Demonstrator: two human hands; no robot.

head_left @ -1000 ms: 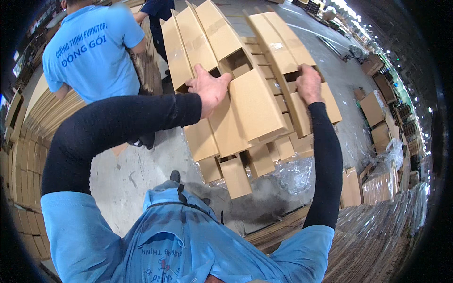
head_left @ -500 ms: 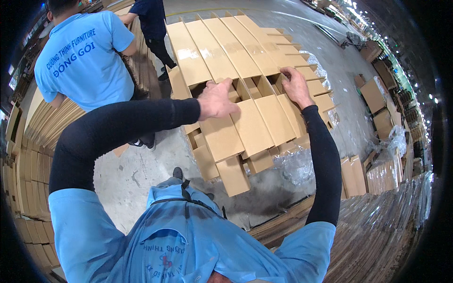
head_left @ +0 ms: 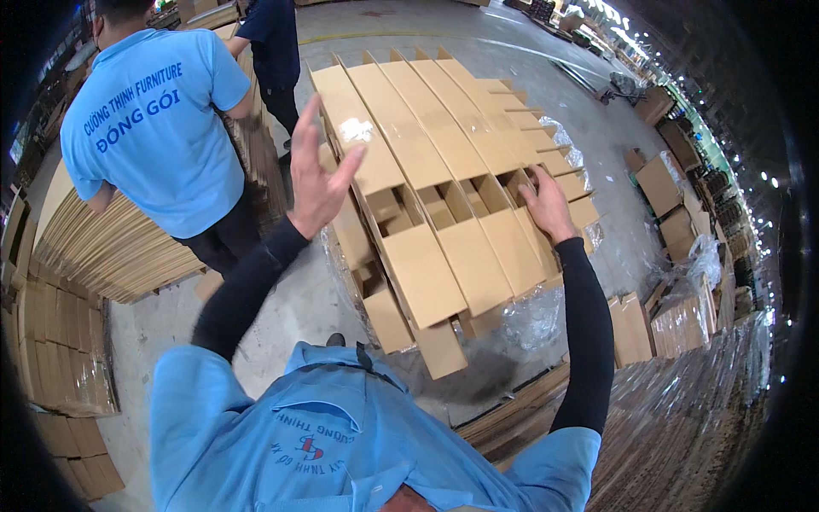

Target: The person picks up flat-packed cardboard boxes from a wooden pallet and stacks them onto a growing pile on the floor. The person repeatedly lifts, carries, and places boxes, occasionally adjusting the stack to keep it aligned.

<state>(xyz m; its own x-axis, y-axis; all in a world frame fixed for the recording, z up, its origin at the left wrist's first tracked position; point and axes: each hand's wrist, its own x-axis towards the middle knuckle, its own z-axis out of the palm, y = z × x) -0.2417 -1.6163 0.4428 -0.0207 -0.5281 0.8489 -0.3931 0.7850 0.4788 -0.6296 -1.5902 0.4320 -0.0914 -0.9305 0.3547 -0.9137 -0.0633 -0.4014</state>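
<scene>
A layer of long tan cardboard boxes (head_left: 431, 264) lies side by side on a stack, with a row of square openings (head_left: 439, 205) across the middle. My left hand (head_left: 320, 179) is raised at the stack's left side, fingers spread, holding nothing. Toward the right end of the openings, my right hand (head_left: 550, 206) rests on the cardboard with thumb and forefinger apart at the edge of an opening. Shiny clear tape (head_left: 355, 130) shows on the leftmost box.
Clear plastic wrap (head_left: 536, 322) hangs around the stack's base. At left, a co-worker in a blue shirt (head_left: 158, 128) stands beside stacked cardboard sheets (head_left: 111, 230); another person in dark clothes (head_left: 275, 47) is beyond. Wrapped cardboard (head_left: 682, 410) lies at lower right.
My left hand has lifted off the boxes and moved left, its fingers spreading. My right hand stays on the cardboard at the openings. The stack appears slightly lower in view.
</scene>
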